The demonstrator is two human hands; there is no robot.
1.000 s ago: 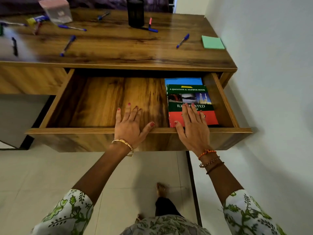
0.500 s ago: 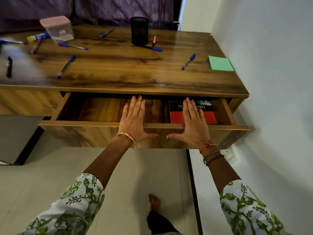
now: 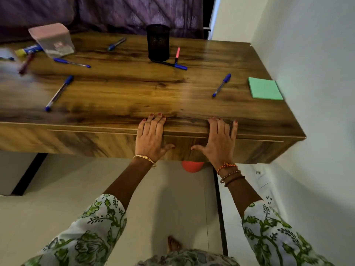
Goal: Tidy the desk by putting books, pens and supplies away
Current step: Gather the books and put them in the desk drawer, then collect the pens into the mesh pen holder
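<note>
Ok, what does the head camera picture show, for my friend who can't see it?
Both hands, the left hand and the right hand, press flat against the closed drawer front of a wooden desk. On the desk lie scattered blue pens, a black mesh pen cup, a green sticky-note pad and a clear box with a pink lid.

We find no writing we can read here: the clear box with the pink lid (image 3: 52, 41) carries a small pinkish label, and the yellow and blue tube (image 3: 28, 50) beside it bears some lettering, but both are too blurred and too small for us to make out any word
</note>
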